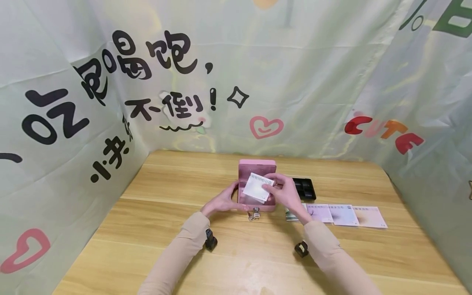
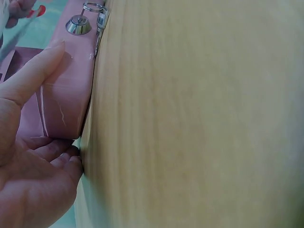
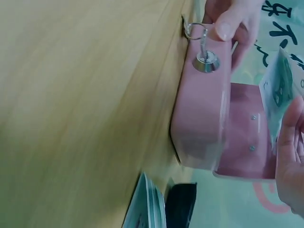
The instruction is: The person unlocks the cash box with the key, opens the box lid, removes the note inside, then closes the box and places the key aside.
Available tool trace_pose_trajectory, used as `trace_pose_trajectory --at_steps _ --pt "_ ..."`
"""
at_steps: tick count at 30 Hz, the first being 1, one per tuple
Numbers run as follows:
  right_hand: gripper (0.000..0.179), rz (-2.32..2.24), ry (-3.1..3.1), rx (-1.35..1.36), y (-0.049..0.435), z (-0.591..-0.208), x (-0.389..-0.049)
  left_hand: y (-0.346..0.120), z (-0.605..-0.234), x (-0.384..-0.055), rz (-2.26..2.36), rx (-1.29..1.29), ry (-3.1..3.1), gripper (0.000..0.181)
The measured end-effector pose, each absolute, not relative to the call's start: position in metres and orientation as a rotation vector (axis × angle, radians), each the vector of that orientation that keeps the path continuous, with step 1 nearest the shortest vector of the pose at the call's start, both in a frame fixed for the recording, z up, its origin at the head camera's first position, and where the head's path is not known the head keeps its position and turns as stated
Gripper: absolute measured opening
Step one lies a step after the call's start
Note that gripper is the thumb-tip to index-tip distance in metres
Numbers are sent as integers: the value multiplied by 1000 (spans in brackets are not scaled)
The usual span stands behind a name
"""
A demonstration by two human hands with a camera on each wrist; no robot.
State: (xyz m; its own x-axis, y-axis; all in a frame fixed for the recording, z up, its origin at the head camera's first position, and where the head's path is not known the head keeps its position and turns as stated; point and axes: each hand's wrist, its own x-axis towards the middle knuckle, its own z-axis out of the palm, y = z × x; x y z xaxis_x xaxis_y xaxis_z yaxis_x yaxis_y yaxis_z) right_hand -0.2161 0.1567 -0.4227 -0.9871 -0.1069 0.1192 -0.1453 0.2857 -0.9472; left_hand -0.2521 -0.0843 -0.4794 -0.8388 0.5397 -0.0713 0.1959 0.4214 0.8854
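Observation:
A pink metal cash box (image 1: 257, 165) stands on the table with its lid raised. A key on a ring sits in the front lock (image 2: 78, 24), and more keys (image 1: 252, 216) hang from it. My left hand (image 1: 224, 199) grips the box's left front corner, thumb (image 2: 40, 69) over the front wall and fingers curled at its side. Over the open box, my right hand (image 1: 285, 192) pinches a pale square paper note (image 1: 255, 186) between thumb and fingers. A second sheet's edge shows below it. In the right wrist view the note (image 3: 276, 90) is tilted, with a greenish print.
Right of the box lies a row of several overlapping notes: green (image 1: 292, 214), purple (image 1: 319, 213), blue (image 1: 344, 215) and peach (image 1: 370, 217). A black compartment tray (image 1: 305, 189) sits behind them. Printed curtains (image 1: 313, 82) stand around the wooden table (image 1: 236, 262).

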Motion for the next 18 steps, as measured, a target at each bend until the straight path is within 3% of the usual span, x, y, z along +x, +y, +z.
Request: trace_pose_trajectory --at_steps 18 --pt "40 1892 -2664 415 215 -422 -180 -83 -479 -252 1385 653 2332 113"
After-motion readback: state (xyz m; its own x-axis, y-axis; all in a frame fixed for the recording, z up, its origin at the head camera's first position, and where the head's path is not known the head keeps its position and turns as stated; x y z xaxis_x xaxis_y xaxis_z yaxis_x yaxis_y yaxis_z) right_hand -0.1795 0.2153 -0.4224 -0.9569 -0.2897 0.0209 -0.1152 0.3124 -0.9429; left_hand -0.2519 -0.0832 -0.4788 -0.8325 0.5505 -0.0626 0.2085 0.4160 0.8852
